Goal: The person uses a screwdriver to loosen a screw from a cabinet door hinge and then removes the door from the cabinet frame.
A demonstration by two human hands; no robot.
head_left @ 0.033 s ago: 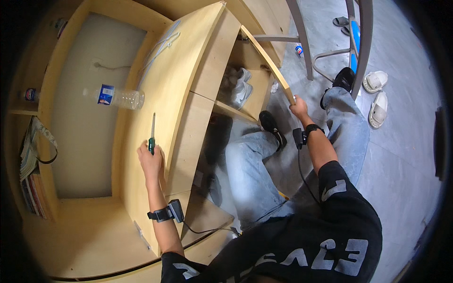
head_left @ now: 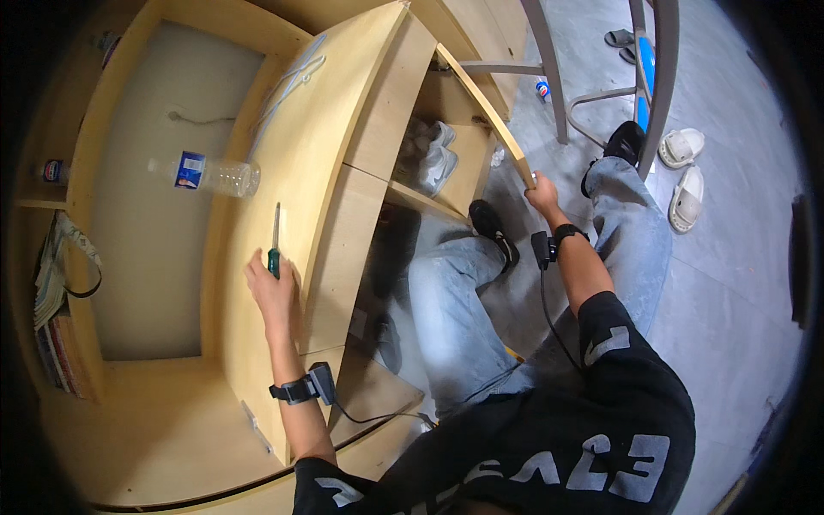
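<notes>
On the wooden desktop, my left hand (head_left: pixel 273 296) has its fingers round the dark green handle of a screwdriver (head_left: pixel 274 262). The screwdriver's metal shaft points away from me, toward a clear plastic bottle (head_left: pixel 230 178) with a blue label lying on its side. My right hand (head_left: pixel 542 197) grips the free edge of a light wooden cabinet door (head_left: pixel 489 107), which stands swung out from the cabinet. Inside the opened compartment sit grey-white sneakers (head_left: pixel 439 161). Part of my left hand's grip is hidden by the hand itself.
White wire hangers (head_left: pixel 292 86) lie at the desk's far end. Books (head_left: pixel 64 356) and a folded cloth item (head_left: pixel 58 266) fill a left shelf. Grey metal legs (head_left: pixel 549 69) stand beyond the door. White clogs (head_left: pixel 685 199) are on the floor, right of my legs.
</notes>
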